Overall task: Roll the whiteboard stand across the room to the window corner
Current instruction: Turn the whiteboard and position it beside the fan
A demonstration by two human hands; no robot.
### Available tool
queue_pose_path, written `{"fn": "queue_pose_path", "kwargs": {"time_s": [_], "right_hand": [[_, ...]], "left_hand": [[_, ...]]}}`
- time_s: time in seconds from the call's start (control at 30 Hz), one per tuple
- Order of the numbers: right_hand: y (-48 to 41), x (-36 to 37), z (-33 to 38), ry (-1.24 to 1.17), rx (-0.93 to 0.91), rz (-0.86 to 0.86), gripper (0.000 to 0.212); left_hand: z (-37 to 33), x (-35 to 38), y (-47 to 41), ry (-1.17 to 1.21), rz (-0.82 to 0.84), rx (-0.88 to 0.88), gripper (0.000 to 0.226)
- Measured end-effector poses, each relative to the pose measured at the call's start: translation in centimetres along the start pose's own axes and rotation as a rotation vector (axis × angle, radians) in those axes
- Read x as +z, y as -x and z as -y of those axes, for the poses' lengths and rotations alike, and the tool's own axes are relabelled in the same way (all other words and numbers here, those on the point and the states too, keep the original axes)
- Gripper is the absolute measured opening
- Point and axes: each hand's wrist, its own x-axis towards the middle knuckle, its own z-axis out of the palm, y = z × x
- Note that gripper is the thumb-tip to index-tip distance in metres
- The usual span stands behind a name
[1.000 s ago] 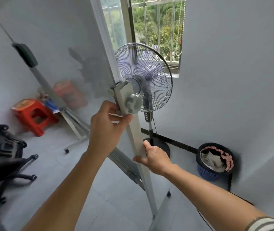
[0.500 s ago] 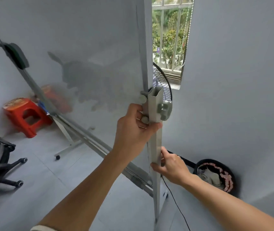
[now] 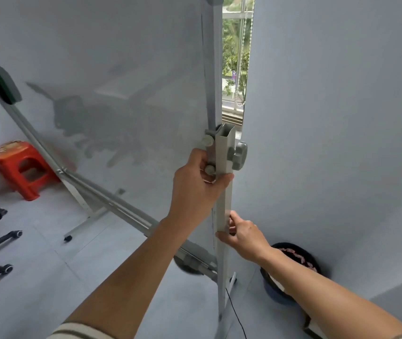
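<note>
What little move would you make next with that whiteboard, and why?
Probably keep both hands on the upright post and ease it a touch further toward the window. The left hand and right hand both grip it, and the wall is close.

Both hands grip the near upright post (image 3: 224,192) of the whiteboard stand (image 3: 121,69). The left hand (image 3: 197,182) wraps the post just below its grey clamp knob (image 3: 238,155); the right hand (image 3: 241,234) holds the same post lower down. The board's tray rail (image 3: 112,206) slants down across the floor (image 3: 48,277), with a green eraser (image 3: 1,84) at its far end. A red stool (image 3: 21,165) stands behind the board at the left, an office chair's castors (image 3: 6,266) near the left edge. A narrow strip of window (image 3: 234,64) shows between board and wall (image 3: 329,118). A dark basket (image 3: 295,260) sits against the wall, by the right forearm.
</note>
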Motion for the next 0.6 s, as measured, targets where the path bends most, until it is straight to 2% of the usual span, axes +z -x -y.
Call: {"fn": "queue_pose_path", "kwargs": {"time_s": [0.23, 0.47, 0.6], "right_hand": [[0.8, 0.3, -0.1, 0.012, 0.004, -0.022, 0.044], [2.7, 2.0, 0.8, 0.011, 0.029, -0.045, 0.050], [4.3, 4.0, 2.1, 0.019, 0.078, -0.090, 0.045]], "left_hand": [[-0.8, 0.0, 1.0, -0.013, -0.029, 0.006, 0.037], [-0.6, -1.9, 2.6, 0.008, 0.021, 0.010, 0.037], [0.3, -3.7, 3.7, 0.039, 0.061, 0.065, 0.038]]}}
